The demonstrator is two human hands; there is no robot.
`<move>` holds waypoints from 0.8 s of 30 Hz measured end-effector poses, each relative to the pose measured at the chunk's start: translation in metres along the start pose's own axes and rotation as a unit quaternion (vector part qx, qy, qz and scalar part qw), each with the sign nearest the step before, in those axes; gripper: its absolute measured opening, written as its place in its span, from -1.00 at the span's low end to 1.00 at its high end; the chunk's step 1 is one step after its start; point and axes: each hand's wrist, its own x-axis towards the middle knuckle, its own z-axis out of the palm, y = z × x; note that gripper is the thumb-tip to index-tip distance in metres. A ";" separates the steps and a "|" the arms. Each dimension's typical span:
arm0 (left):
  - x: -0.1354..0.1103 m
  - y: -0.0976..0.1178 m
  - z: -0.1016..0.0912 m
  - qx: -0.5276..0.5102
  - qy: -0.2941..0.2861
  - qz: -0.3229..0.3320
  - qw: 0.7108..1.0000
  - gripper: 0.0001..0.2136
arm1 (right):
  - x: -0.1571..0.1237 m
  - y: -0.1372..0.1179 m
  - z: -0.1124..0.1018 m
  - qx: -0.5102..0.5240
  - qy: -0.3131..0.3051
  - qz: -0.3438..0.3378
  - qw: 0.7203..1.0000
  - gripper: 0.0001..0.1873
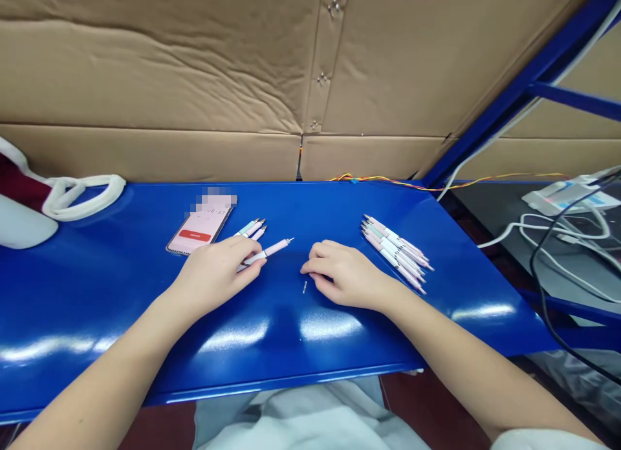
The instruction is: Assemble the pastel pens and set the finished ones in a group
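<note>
My left hand (220, 269) is closed on a pink and white pen (268, 251), held between thumb and fingers with its thin end pointing up and right. Just beyond that hand lie a few more pens (252, 227), partly covered by it. My right hand (342, 269) rests on the table with curled fingers; whatever is in them, if anything, is hidden. A tiny clear or metallic piece (305, 287) lies beside its fingertips, too small to name. To the right of this hand, several pink, white and mint pens (395, 253) lie in a slanted pile.
A phone (201, 225) with a lit screen lies on the blue table (281, 366). White straps and a pale rounded object (24, 224) occupy the left edge. Thin coloured wires (378, 180) run along the back; white cables and a power strip (567, 194) are at right. Cardboard (194, 68) forms the back.
</note>
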 end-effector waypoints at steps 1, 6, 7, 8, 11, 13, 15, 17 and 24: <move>0.000 0.000 -0.001 -0.001 0.000 -0.001 1.000 -0.79 | -0.001 0.000 -0.002 0.002 -0.011 0.001 1.000 -0.76; 0.000 -0.001 -0.001 -0.003 0.013 0.001 1.000 -0.78 | -0.001 -0.002 -0.003 -0.042 -0.048 -0.011 0.998 -0.81; 0.000 -0.002 -0.001 -0.001 0.014 0.004 1.000 -0.78 | -0.001 -0.003 -0.002 -0.057 -0.049 -0.015 0.997 -0.81; 0.000 -0.003 0.000 0.001 0.013 0.007 1.000 -0.78 | 0.000 -0.004 -0.001 -0.071 -0.050 -0.019 0.996 -0.81; 0.000 -0.004 0.002 0.000 0.000 0.017 1.000 -0.79 | 0.001 -0.007 0.000 -0.096 -0.053 -0.030 0.994 -0.81; 0.000 -0.004 0.002 -0.005 -0.009 0.024 1.000 -0.78 | 0.001 -0.007 0.000 -0.090 -0.046 -0.025 0.995 -0.81; 0.001 -0.004 0.001 -0.009 -0.013 0.027 1.000 -0.78 | 0.001 -0.006 -0.002 -0.076 -0.025 -0.006 0.997 -0.79; 0.001 -0.003 0.001 -0.010 -0.013 0.030 0.999 -0.77 | 0.001 -0.005 -0.004 -0.062 -0.007 0.013 0.998 -0.80; 0.001 -0.003 0.001 -0.022 -0.024 0.034 0.999 -0.77 | 0.000 -0.009 -0.003 -0.039 -0.035 0.014 0.999 -0.76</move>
